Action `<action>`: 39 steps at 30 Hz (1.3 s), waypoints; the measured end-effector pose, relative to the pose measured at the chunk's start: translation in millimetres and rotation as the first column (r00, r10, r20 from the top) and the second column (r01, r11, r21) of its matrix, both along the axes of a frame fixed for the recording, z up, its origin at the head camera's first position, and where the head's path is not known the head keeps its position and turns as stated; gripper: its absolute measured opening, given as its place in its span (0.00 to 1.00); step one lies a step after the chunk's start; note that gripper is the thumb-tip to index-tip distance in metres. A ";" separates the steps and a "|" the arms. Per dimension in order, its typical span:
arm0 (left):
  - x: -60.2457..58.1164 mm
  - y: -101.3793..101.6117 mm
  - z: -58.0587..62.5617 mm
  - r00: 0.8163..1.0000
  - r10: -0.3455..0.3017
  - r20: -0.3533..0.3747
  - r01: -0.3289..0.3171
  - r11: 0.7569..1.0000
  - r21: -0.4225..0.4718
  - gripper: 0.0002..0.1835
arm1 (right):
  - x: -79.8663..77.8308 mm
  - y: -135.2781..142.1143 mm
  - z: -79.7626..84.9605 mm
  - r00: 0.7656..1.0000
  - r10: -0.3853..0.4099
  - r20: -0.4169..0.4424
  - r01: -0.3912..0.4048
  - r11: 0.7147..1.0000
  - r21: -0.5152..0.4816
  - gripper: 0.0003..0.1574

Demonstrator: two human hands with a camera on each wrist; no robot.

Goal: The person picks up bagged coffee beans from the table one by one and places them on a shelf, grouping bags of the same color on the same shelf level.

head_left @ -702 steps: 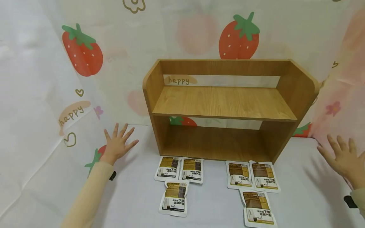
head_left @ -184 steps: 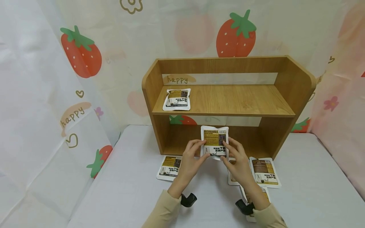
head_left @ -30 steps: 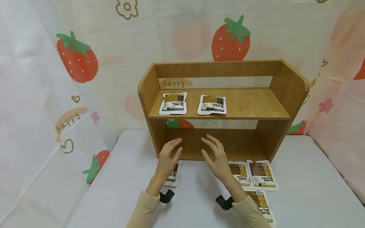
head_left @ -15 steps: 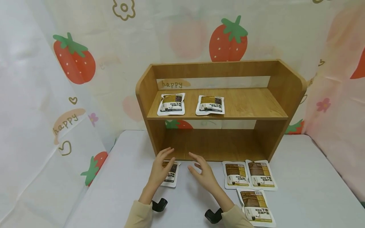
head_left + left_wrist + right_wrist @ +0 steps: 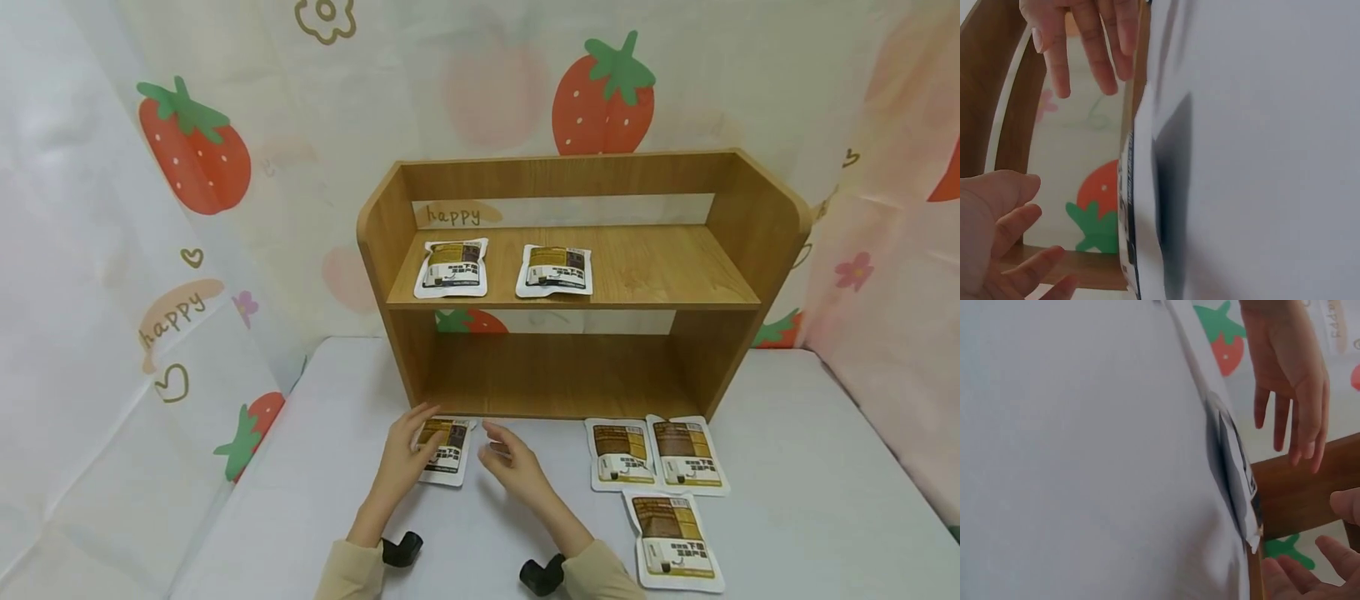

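In the head view a white pouch with a brown and yellow label (image 5: 450, 457) lies flat on the table before the shelf's left end. My left hand (image 5: 402, 457) hovers at its left edge, fingers spread and loosely bent, covering part of the label. Just off its right edge is my right hand (image 5: 517, 471), fingers relaxed and holding nothing. Both wrist views show the pouch (image 5: 1127, 219) edge-on on the white cloth, the hands apart from it. Two similar pouches, the left one (image 5: 452, 268) and the other (image 5: 555, 271), lie on the upper shelf board.
The wooden two-tier shelf (image 5: 570, 404) stands at the back of the white table (image 5: 300, 517). At the right are a near pouch (image 5: 675, 542) and two more, the left one (image 5: 621, 454) and the right one (image 5: 686, 456). A strawberry-print cloth (image 5: 300, 150) hangs behind.
A second pouch now lies on the upper board, having been between both hands earlier. Over the last second both hands have moved down and left toward the remaining left pouch on the table.
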State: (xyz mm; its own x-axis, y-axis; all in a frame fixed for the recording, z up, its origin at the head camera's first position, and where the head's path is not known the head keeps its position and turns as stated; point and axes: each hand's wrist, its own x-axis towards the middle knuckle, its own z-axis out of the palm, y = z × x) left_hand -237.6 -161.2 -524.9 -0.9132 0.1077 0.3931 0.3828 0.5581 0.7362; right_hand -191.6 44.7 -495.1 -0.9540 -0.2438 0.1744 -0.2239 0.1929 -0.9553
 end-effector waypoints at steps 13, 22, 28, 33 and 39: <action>3.9 -24.0 -10.8 0.980 0.045 0.194 -0.024 0.993 -0.112 0.27 | -18.5 -14.9 -53.2 1.000 -0.001 0.010 0.001 0.999 0.047 0.30; -4.3 -33.8 -8.0 0.941 0.063 0.334 -0.042 0.997 -0.070 0.25 | -27.8 -20.8 -53.3 1.000 -0.015 -0.011 0.016 0.997 0.071 0.30; -5.2 -36.0 -10.4 0.930 0.078 0.358 -0.050 0.995 -0.088 0.24 | -30.1 -26.3 -55.1 1.000 -0.002 0.003 0.002 0.999 0.032 0.31; -3.6 -36.4 -11.2 0.928 0.089 0.362 -0.052 0.993 -0.110 0.23 | -30.7 -29.7 -59.1 1.000 -0.027 0.001 0.027 0.999 0.031 0.31; 1.5 -34.1 -13.3 0.919 0.080 0.386 -0.035 0.992 -0.123 0.22 | -25.9 -27.7 -63.9 0.997 -0.061 0.049 0.059 0.998 0.034 0.29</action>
State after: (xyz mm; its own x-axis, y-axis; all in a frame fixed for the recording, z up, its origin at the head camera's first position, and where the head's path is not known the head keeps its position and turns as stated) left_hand -236.1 -195.3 -538.2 -0.9973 0.0728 -0.0068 0.0429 0.6577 0.7521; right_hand -217.4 17.1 -559.0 -0.9744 -0.1907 0.1192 -0.1632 0.2352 -0.9581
